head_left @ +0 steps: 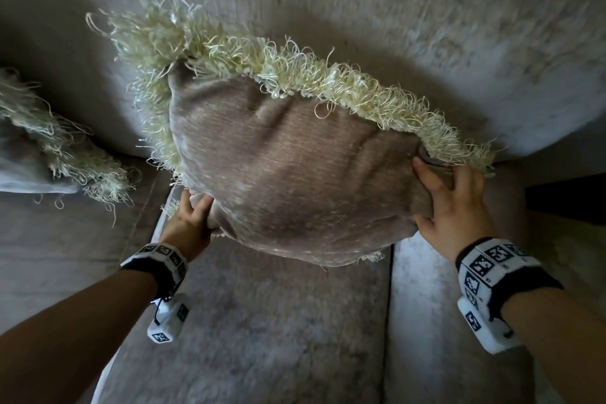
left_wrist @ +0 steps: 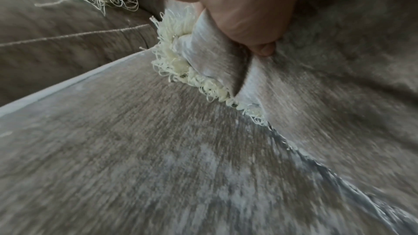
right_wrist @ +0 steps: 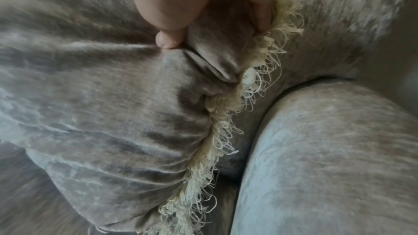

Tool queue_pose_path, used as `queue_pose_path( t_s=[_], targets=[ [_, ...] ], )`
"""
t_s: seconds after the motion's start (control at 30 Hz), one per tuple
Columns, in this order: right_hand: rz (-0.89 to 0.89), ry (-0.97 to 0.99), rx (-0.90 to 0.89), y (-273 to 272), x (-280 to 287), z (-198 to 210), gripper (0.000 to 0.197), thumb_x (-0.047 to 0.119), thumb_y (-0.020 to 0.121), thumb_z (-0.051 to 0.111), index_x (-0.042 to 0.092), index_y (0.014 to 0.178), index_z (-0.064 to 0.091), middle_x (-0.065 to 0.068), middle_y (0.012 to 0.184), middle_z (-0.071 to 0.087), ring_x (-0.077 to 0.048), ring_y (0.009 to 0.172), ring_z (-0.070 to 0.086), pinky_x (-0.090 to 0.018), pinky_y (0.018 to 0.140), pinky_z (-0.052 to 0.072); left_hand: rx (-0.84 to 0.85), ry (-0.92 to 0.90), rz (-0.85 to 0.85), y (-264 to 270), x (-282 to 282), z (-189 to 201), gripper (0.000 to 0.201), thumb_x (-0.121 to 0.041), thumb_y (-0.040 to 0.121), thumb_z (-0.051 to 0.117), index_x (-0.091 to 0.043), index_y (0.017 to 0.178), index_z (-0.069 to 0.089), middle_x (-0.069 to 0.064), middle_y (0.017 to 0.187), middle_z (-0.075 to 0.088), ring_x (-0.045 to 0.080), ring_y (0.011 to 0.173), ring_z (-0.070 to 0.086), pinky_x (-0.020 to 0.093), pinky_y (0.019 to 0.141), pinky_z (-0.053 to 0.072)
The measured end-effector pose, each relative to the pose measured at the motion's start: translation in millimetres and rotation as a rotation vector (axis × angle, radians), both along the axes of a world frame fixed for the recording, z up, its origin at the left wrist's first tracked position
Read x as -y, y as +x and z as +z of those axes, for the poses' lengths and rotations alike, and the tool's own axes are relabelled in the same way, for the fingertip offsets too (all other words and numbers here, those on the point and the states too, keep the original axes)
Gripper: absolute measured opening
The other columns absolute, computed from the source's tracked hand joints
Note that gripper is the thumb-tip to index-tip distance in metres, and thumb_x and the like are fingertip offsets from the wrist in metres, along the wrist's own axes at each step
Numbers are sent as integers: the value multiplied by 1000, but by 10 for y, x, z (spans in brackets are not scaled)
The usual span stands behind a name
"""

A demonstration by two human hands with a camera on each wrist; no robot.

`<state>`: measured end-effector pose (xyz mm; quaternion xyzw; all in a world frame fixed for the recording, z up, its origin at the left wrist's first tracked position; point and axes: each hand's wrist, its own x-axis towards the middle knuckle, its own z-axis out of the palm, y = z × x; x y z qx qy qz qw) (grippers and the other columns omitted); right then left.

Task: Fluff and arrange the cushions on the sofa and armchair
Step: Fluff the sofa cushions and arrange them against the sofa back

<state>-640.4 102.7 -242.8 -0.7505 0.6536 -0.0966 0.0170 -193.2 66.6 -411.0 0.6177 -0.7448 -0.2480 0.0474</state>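
Both hands grip one fringed cushion (head_left: 288, 170) at opposite edges, holding it up over the seat (head_left: 262, 321) in front of the backrest (head_left: 426, 10). Left hand (head_left: 191, 223) bunches the cushion's lower-left corner, fingers curled into the fabric beside the cream fringe (head_left: 295, 75); the left wrist view shows a thumb tip (left_wrist: 263, 49) dug into a fold there. Right hand (head_left: 452, 207) clamps the right edge, thumb on the near face and fingers wrapped behind, with the right wrist view showing cloth gathered between thumb (right_wrist: 168, 40) and fingers just beside the fringe. Creases run across the cushion's face between the two grips, and it looks plump rather than flat. Blur in both wrist views suggests it is being worked, so the fluffing of this cushion seems under way and its placing against the backrest not yet done. A second cushion (head_left: 42, 147) lies slumped on the seat to the left, apparently untended. An armrest (right_wrist: 328, 149) sits near the right grip; whether this is the sofa or the armchair cannot be told.
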Motion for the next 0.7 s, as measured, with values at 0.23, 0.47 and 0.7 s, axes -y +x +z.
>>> queue_pose_path(
  t_s=[0.23,0.47,0.7],
  targets=[
    [26,-67,13,-18,-176,310,99,-1,60,82,32,139,33,-11,106,31,-38,98,34,-54,67,49,-48,-3,8,-84,-253,720,93,-3,52,86,-21,129,37,27,116,46,45,68,59,44,49,52],
    [-76,-90,79,-99,-376,731,94,-1,66,78,32,140,31,-18,106,36,-46,100,40,-58,77,45,123,-229,-163,52,-148,1828,104,-9,50,90,-25,137,34,25,110,47,43,63,61,43,37,50],
    [-250,-132,251,26,-417,780,93,0,67,80,33,139,30,-31,113,40,-50,105,41,-57,82,44,288,-380,-303,94,251,2687,130,-11,48,90,-43,149,14,24,101,48,36,59,57,30,35,39]
  ],
)
